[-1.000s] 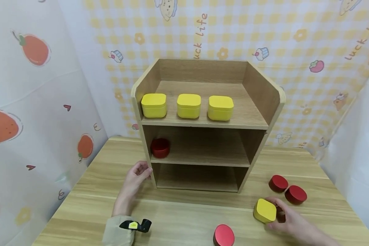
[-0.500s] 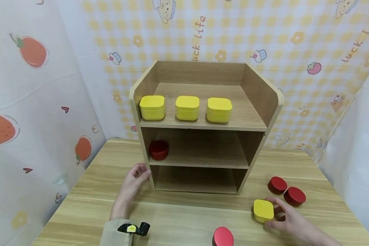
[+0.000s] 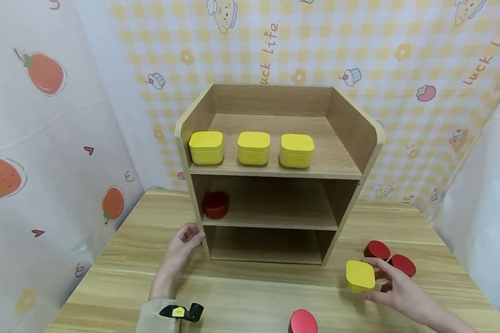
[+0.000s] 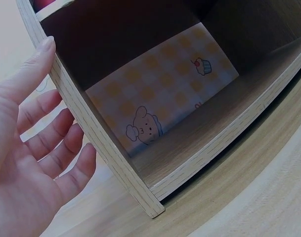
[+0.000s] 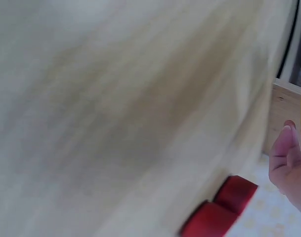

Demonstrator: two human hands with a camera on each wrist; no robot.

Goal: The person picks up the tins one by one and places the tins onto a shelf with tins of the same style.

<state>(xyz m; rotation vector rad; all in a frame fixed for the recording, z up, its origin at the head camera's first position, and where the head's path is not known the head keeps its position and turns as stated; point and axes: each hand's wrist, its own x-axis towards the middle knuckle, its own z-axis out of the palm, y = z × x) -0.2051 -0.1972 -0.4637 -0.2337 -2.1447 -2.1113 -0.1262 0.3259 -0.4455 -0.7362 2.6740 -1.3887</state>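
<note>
Right, gripping yellow box (image 3: 360, 275) in right hand (image 3: 393, 289), thumb on the near side, fingers round behind. Raised over the last half second: sitting lower then, apparently on the table (image 3: 121, 259); up now, with a shadow showing below. Reads as in transit: off the table, short of the shelf (image 3: 354, 125), near its front right corner. Can't confirm finger contact from right wrist view; mostly blur there, just a sliver of yellow at the edge.

Keeping left hand (image 3: 182, 241) where it was, touching the shelf's left side: thumb at the front edge, fingers loosely bent along the outside, not clasping anything. Looks like steadying at most.

Seeing no change elsewhere. Got a pair of red tins (image 3: 377, 247) just past right hand, partly hidden by it. Got a third red tin (image 3: 303, 322) nearer, at the bottom of head view. On the top tier, see three more yellow boxes (image 3: 253, 148) in a row; on the middle tier, far left, a fourth red tin (image 3: 215, 205).

Underneath, pale streaky wood grain. Behind, yellow checked cloth (image 3: 316, 27); off left, white fruit-print cloth (image 3: 75, 125).
</note>
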